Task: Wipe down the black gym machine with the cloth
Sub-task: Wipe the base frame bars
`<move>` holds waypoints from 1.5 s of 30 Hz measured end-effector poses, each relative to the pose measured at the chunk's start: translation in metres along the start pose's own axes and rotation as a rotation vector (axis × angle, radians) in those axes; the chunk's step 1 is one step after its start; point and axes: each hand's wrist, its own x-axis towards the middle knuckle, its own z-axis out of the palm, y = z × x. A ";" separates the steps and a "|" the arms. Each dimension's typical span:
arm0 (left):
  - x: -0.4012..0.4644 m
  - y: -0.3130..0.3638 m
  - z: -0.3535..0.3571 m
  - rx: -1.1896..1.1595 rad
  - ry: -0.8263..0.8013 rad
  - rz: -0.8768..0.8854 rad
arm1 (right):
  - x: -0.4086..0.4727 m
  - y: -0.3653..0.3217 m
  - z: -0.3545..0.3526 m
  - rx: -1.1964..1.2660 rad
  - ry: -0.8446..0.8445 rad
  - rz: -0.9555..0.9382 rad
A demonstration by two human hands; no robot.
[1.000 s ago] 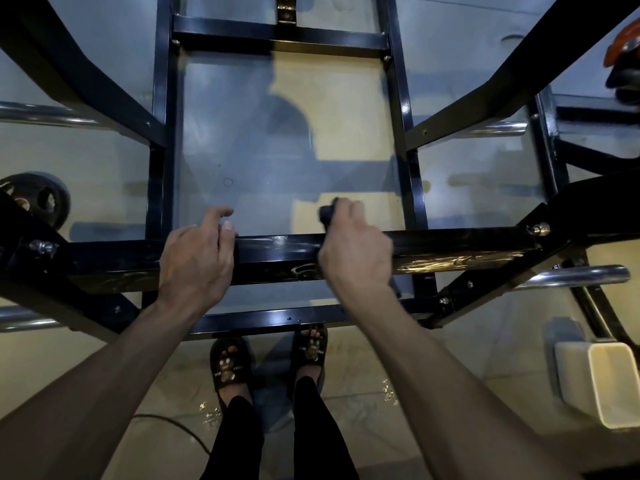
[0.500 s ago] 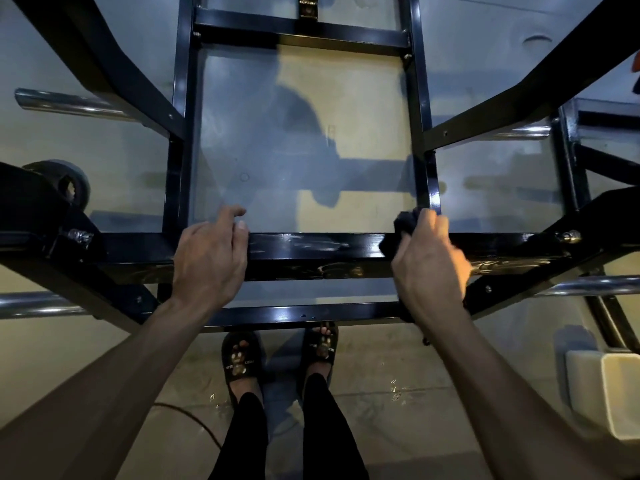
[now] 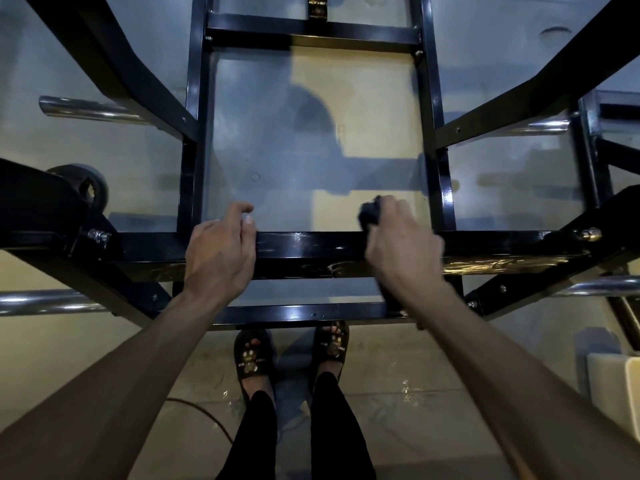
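The black gym machine is a frame of black steel bars; its near crossbar [image 3: 311, 251] runs left to right under both my hands and looks wet and glossy. My right hand [image 3: 403, 242] grips a dark cloth [image 3: 370, 213] and presses it onto the crossbar, right of centre, close to the right upright rail [image 3: 441, 188]. Only a small bunch of the cloth shows past my fingers. My left hand [image 3: 221, 252] rests over the crossbar left of centre, fingers curled over its far edge.
Chrome pegs stick out at left [image 3: 90, 110] and right [image 3: 602, 285]. A black weight plate [image 3: 88, 187] sits at the left. A white bin [image 3: 614, 386] stands on the floor at lower right. A cable [image 3: 204, 417] lies by my sandalled feet.
My right hand with the cloth slid right along the crossbar, then came back a little to the left. My left hand has stayed in place on the bar.
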 end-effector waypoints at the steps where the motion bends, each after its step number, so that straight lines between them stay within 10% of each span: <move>1: 0.000 0.000 0.000 -0.004 -0.001 0.002 | 0.002 0.014 -0.005 -0.009 0.003 0.041; 13: 0.001 0.000 0.002 0.015 0.007 -0.028 | -0.026 -0.108 0.028 0.144 0.014 -0.127; 23: 0.001 -0.003 0.002 -0.015 0.002 -0.004 | -0.011 -0.029 0.011 0.193 -0.007 -0.047; 45: 0.006 -0.004 0.000 0.027 -0.006 -0.010 | -0.017 -0.089 0.010 -0.010 -0.054 -0.274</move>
